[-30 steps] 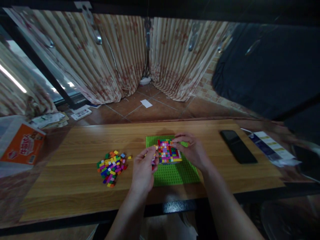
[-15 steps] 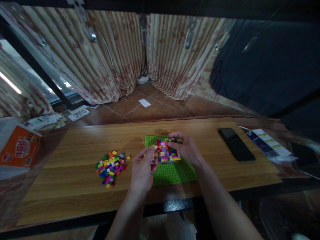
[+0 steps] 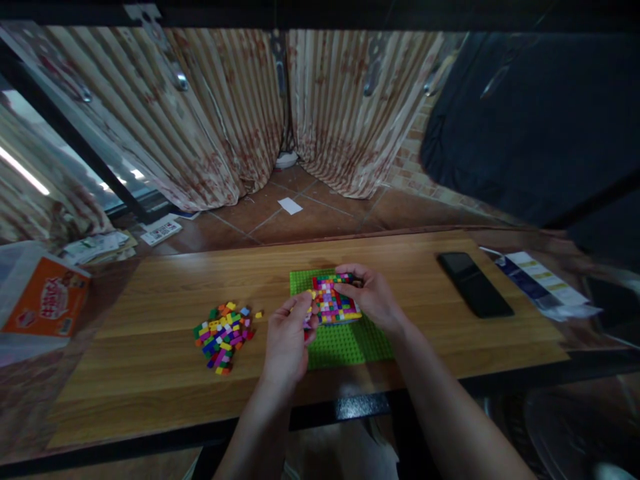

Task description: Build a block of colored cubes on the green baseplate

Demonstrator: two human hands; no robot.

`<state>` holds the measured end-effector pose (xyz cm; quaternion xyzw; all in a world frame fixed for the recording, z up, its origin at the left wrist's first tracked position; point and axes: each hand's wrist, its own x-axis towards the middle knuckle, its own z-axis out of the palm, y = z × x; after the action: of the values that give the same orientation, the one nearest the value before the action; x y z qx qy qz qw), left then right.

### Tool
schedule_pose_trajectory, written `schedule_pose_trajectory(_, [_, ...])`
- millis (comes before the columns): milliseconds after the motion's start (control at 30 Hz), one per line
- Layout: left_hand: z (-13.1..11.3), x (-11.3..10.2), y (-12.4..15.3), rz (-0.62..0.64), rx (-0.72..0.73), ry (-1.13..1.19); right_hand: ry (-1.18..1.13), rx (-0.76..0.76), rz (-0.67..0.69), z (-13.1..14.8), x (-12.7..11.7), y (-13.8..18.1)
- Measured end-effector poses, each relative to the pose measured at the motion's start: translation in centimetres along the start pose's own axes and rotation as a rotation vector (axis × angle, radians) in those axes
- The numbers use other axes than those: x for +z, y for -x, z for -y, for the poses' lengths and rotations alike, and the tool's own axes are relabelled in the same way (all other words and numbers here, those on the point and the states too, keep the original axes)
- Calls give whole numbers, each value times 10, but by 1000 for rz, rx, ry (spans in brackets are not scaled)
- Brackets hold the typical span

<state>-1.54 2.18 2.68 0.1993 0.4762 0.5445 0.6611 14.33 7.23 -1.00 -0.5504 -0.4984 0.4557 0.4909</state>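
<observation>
A flat block of many-coloured toy bricks (image 3: pixel 331 305) sits over the green studded baseplate (image 3: pixel 340 350), covering its far part. My left hand (image 3: pixel 290 337) is closed at the block's left edge, with a yellow brick showing at its thumb and fingertip. Pink and red bits show by its lower fingers; whether these are loose bricks or part of the block I cannot tell. My right hand (image 3: pixel 373 297) grips the block's right side, thumb on top and fingers at the far edge. A pile of loose toy bricks (image 3: pixel 220 337) lies left of my left hand.
One yellow brick (image 3: pixel 259 314) lies apart from the pile on the wooden table (image 3: pixel 150 373). A black phone (image 3: pixel 474 285) rests at the table's right. Beyond the left end stands a plastic box with an orange label (image 3: pixel 47 300); papers (image 3: pixel 545 283) lie past the right end.
The camera view has shifted slightly. Both hands keep nearly the same place and hold on the brick block.
</observation>
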Motion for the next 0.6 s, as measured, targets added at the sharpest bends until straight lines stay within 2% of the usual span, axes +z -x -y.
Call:
schedule_pose_trajectory(100, [0,0,0,8,-17,0,147,-234,-36,11,-1,8])
schedule_pose_trajectory(200, [-1,2,2,27,-26,-2,247,-432,31,25,3,19])
schedule_pose_trajectory(300, [-2,3,3,51,-30,-2,367,-506,114,34,8,27])
schedule_pose_trajectory(400, [-2,3,3,69,-33,-5,445,-572,137,35,11,31])
schedule_pose_trajectory(600, [-3,3,4,108,-18,-40,371,-564,120,32,10,30])
